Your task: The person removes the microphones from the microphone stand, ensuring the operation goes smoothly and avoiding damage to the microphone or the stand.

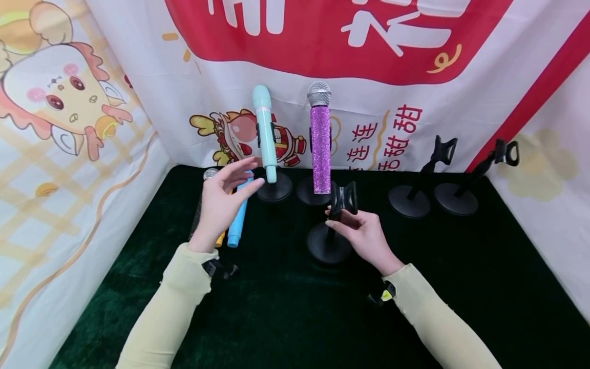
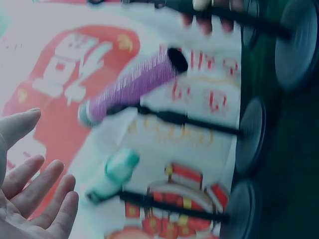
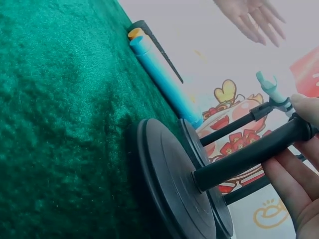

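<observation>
My right hand grips the upper stem of a black microphone stand, just below its clip; the round base is low over the green cloth. My left hand hangs with spread fingers above a blue microphone, holding nothing. Behind the hands, a mint-green microphone and a glittery purple microphone with a silver mesh head each lean in the clip of a black stand. In the left wrist view, the fingers are apart and the purple microphone slants beyond them.
Beside the blue microphone lie a yellow one and a dark one with a mesh head, partly hidden by my left hand. Two stands with bare clips, one nearer and one farther right, stand at the back right. A printed cloth hangs behind.
</observation>
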The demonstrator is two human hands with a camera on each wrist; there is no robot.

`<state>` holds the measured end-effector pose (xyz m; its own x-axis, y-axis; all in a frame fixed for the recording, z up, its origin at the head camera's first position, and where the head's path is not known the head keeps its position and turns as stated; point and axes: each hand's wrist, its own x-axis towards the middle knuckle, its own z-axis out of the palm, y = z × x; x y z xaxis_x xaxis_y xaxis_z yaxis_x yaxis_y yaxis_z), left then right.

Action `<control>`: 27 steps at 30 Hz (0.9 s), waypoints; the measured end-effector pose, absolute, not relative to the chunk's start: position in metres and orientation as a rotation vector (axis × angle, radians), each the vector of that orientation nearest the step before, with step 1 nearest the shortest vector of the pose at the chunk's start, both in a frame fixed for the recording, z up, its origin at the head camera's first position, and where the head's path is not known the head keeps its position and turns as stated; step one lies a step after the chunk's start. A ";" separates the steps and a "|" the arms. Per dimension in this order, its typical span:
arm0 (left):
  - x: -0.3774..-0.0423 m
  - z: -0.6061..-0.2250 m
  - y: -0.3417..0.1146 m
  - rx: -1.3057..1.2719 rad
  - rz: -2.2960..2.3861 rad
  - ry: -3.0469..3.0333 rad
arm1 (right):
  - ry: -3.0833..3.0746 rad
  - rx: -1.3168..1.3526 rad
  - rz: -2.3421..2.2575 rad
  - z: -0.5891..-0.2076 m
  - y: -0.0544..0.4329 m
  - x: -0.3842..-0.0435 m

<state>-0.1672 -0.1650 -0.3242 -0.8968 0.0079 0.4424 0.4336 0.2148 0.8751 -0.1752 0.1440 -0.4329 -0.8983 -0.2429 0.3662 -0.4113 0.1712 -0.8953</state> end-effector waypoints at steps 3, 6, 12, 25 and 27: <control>-0.166 -0.327 -0.152 -0.490 -1.769 -2.147 | -2.301 0.642 1.826 -0.432 0.145 -0.177; -0.168 -0.334 -0.142 -0.571 -1.797 -2.145 | -2.315 0.630 1.837 -0.431 0.145 -0.177; -0.156 -0.325 -0.113 -0.714 -1.814 -2.191 | -2.370 0.551 1.875 -0.403 0.139 -0.162; -0.176 -0.356 -0.065 -0.970 -1.816 -2.262 | -2.286 0.581 1.841 -0.407 0.136 -0.161; -0.179 -0.358 -0.059 -0.964 -1.819 -2.249 | -2.289 0.569 1.828 -0.406 0.136 -0.161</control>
<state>-0.1793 -0.0591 -0.3582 -0.7963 0.4101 0.4447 0.5206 0.0904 0.8490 -0.1611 0.1364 -0.4061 -0.9154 -0.1944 0.3526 -0.3869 0.1822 -0.9040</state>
